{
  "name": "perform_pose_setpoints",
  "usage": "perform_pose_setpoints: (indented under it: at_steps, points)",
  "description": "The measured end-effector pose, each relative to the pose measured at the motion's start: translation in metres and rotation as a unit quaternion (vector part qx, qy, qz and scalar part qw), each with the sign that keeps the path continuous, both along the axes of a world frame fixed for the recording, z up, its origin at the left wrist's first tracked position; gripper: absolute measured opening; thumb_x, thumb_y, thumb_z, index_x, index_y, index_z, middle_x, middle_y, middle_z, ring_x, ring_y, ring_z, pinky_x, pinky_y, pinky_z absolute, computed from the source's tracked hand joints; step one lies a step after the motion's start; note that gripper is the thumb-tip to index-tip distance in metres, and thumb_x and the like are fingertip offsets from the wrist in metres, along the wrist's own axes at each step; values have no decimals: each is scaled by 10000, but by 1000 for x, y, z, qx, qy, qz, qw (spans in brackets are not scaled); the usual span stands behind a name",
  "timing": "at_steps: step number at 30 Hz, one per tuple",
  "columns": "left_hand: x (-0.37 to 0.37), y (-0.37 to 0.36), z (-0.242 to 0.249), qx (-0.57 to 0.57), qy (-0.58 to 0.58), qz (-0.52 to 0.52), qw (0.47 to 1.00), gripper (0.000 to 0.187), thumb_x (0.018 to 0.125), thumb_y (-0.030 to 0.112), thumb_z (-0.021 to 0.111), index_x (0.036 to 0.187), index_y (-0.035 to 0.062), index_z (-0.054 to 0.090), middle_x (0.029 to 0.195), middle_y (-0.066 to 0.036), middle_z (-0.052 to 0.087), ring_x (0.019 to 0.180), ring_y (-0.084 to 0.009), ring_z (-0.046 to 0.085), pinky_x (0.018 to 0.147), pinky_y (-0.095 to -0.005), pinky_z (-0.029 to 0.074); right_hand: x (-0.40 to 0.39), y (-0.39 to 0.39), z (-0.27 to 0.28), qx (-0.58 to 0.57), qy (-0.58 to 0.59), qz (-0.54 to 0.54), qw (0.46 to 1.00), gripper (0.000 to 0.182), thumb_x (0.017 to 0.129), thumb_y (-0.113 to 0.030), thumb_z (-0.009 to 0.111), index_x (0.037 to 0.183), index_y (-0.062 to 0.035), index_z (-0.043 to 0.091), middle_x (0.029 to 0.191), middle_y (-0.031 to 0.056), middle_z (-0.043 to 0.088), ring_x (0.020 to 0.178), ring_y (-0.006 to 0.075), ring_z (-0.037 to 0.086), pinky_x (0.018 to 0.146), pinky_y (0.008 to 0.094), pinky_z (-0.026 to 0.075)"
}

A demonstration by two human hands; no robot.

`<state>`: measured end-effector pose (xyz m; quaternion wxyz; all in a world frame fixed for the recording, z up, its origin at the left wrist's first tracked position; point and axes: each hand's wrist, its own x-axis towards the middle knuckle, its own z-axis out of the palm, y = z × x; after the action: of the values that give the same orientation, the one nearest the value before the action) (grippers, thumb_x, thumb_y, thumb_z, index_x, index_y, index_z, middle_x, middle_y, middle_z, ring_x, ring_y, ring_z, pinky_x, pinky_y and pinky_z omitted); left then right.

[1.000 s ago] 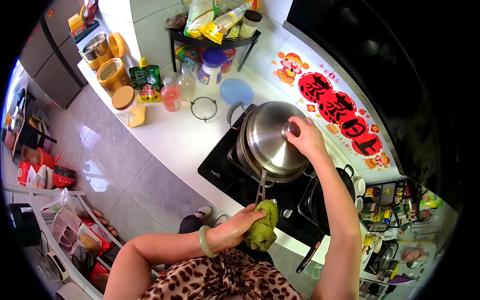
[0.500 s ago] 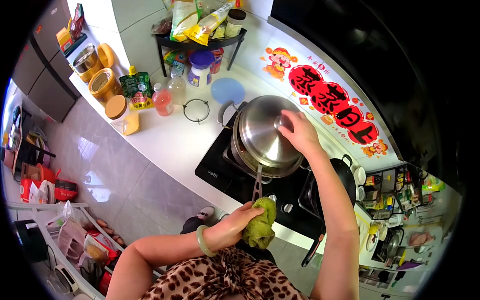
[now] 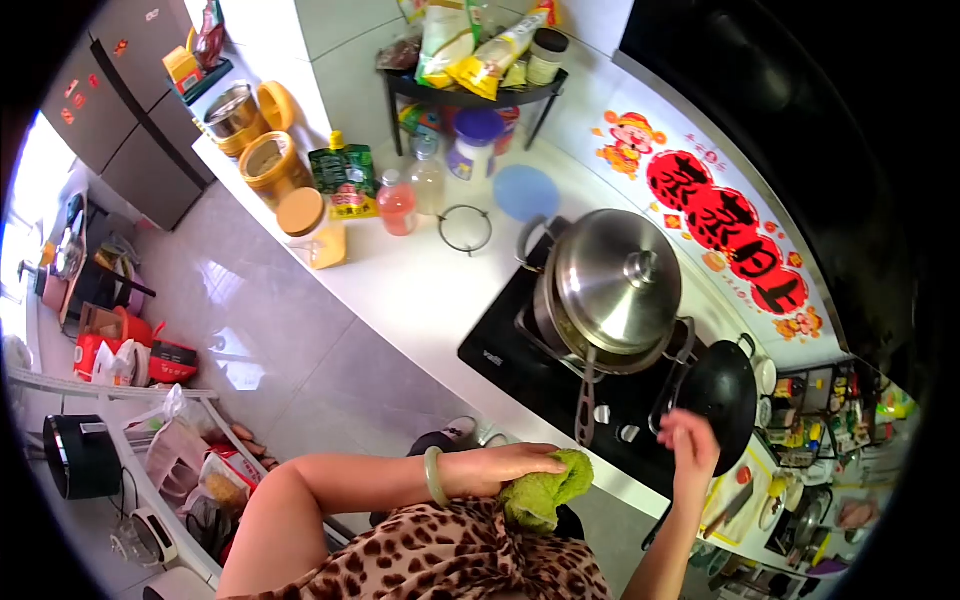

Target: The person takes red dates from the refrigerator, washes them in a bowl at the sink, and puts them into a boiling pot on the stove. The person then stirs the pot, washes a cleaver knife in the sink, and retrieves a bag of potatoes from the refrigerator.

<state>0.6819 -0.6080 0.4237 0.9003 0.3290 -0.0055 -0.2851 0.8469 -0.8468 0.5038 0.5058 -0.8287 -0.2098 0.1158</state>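
Observation:
My left hand (image 3: 505, 468), with a pale bangle at the wrist, is closed around a crumpled green cloth (image 3: 545, 492) in front of my body. My right hand (image 3: 692, 440) hovers by the front-left edge of a black wok (image 3: 725, 395), fingers loosely curled and apart, nothing visible in them. On the black stove (image 3: 497, 350) stands a steel pot (image 3: 553, 318), covered by a shiny domed lid (image 3: 612, 285) that sits tilted. From under its front rim a long metal utensil handle (image 3: 586, 410) sticks out toward me; the utensil's other end is hidden.
Left of the stove on the white counter (image 3: 400, 300) are a round wire ring (image 3: 465, 230), a pink bottle (image 3: 396, 205), a sauce pouch (image 3: 345, 180) and jars. A black corner shelf (image 3: 480, 97) holds packets. Right of the wok lies a knife (image 3: 740, 500) on a board.
My right hand has left the lid knob and moved down and right, toward the wok. My left hand, with the cloth, has drawn back from the utensil handle. The view has shifted.

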Motion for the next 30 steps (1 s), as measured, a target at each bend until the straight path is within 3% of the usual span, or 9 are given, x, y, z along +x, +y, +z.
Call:
perform_pose_setpoints:
  at_steps: [5, 10, 16, 18, 20, 22, 24, 26, 30]
  points:
    - [3, 4, -32, -69, 224, 59, 970, 464, 959, 190, 527, 1358, -11, 406, 1180, -121, 584, 1034, -192, 602, 878, -321, 516, -67, -27, -36, -9, 165, -42, 985, 183, 962, -101, 546, 1077, 9, 635, 953, 85, 672, 768, 137, 624, 705, 250, 495]
    - [-4, 61, -38, -34, 157, 283, 945, 361, 976, 195, 496, 1283, 12, 451, 1166, -119, 601, 1048, -229, 614, 890, -371, 534, -105, -24, -56, -27, 246, -22, 969, 196, 945, -72, 578, 1105, 27, 634, 970, 105, 676, 802, 161, 638, 759, 275, 513]
    - [15, 160, -44, 218, 110, 511, 824, 322, 941, 153, 548, 1233, 30, 489, 1067, -73, 605, 919, -192, 599, 796, -326, 516, -122, -41, -65, -58, 265, -36, 962, 208, 943, -90, 590, 1115, 19, 632, 980, 108, 682, 853, 160, 655, 752, 262, 520]
    - [22, 201, -93, 439, 62, 521, 730, 405, 891, 100, 598, 1267, 19, 472, 1088, -118, 592, 903, -227, 589, 785, -341, 509, -126, -46, -68, -61, 264, -39, 962, 210, 942, -94, 592, 1118, 14, 631, 982, 107, 682, 869, 162, 655, 756, 263, 522]
    - [29, 208, -118, 716, 20, 517, 468, 536, 818, 62, 649, 1312, 15, 445, 1129, -168, 567, 967, -304, 580, 840, -387, 497, -135, -52, -68, -71, 267, -63, 959, 211, 941, -95, 591, 1122, 6, 629, 984, 104, 682, 884, 164, 655, 765, 267, 524]
    - [29, 215, -146, 805, -50, 440, 395, 638, 760, 57, 682, 1345, 26, 428, 1227, -201, 523, 1091, -367, 539, 914, -431, 465, -144, -62, -72, -88, 241, -42, 966, 221, 944, -129, 587, 1133, -23, 630, 1033, 115, 678, 909, 178, 664, 792, 291, 533]
    - [27, 221, -184, 817, -39, 327, 473, 700, 744, 66, 695, 1392, 136, 440, 1414, -175, 424, 1266, -365, 455, 997, -427, 429, -157, -69, -66, -112, 201, -34, 973, 235, 941, -197, 588, 1145, -94, 640, 1078, 112, 668, 902, 254, 670, 788, 334, 536]
    - [19, 199, -177, 886, -24, 205, 416, 653, 735, 67, 710, 1345, 218, 533, 1499, -181, 332, 1310, -364, 428, 1004, -410, 441, -168, -91, -65, -120, 171, -17, 978, 271, 938, -208, 575, 1185, -103, 613, 1069, 123, 663, 938, 275, 652, 809, 335, 515]
    - [16, 230, -235, 863, -93, 272, 416, 570, 755, 50, 683, 1306, 116, 551, 1444, -236, 379, 1278, -406, 435, 1026, -442, 409, -204, -142, -72, -93, 177, -69, 977, 294, 937, -228, 567, 1192, -88, 605, 1079, 136, 663, 976, 285, 638, 858, 346, 496]
